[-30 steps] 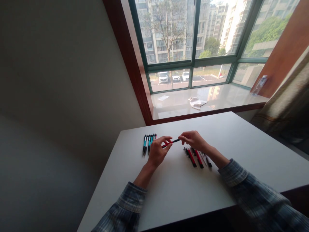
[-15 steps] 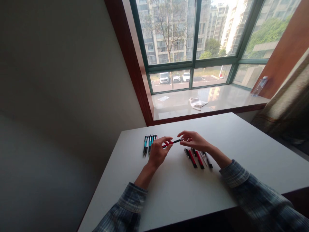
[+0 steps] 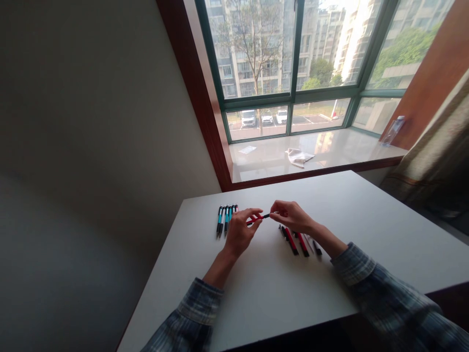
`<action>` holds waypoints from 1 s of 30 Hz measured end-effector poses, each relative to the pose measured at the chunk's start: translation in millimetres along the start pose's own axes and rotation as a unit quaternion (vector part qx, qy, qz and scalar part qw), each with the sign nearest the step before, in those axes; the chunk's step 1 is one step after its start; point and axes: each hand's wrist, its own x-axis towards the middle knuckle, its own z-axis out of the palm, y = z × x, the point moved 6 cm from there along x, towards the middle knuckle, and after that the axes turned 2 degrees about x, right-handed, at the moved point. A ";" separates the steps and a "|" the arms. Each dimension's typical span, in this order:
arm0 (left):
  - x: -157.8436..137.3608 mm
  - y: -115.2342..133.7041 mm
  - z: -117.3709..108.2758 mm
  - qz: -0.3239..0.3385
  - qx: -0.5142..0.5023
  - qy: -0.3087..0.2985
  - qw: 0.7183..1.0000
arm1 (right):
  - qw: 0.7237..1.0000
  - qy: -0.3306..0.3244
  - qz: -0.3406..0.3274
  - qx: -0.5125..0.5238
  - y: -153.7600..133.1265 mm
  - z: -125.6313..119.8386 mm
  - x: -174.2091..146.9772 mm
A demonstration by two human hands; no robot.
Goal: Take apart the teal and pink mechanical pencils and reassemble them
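Between my two hands is a red and black pen point(image 3: 266, 215), held level above the table. My left hand point(image 3: 240, 227) pinches its red end between thumb and fingers. At the black end, the fingers of my right hand point(image 3: 291, 215) are closed round the tip, hiding it. To the left lies a row of several pens point(image 3: 220, 221), blue, white and black, partly behind my left hand. Below my right hand are loose pen parts, among them a red barrel point(image 3: 292, 242) and another red barrel point(image 3: 304, 246) with black ends.
The white table point(image 3: 278, 293) meets a wall point(image 3: 110, 146) on the left. On the window sill point(image 3: 330, 149) beyond lie a crumpled cloth point(image 3: 299, 157) and a paper point(image 3: 248, 149). A clear bottle point(image 3: 394, 131) stands at the sill's right end, near a curtain point(image 3: 425, 142).
My right hand's fingers have closed from a loose spread onto the black end of the pen. My left hand has kept its pinch and hardly moved.
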 end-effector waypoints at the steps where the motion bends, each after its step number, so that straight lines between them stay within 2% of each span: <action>1: -0.1 0.3 -0.1 0.004 0.001 0.002 1.000 | 1.000 -0.001 0.001 -0.005 -0.6 0.1 0.0; 16: -1.8 -1.0 4.1 0.005 -0.040 -0.013 0.999 | 1.000 -0.004 -0.009 -0.005 -6.7 -1.9 0.2; 19: -1.5 -2.3 4.3 -0.003 -0.061 -0.011 0.998 | 0.999 -0.018 -0.031 -0.003 -8.7 0.2 -0.7; 30: -0.7 -4.3 3.1 -0.016 -0.074 -0.010 0.997 | 0.999 0.009 -0.041 -0.024 -8.7 -3.0 -0.6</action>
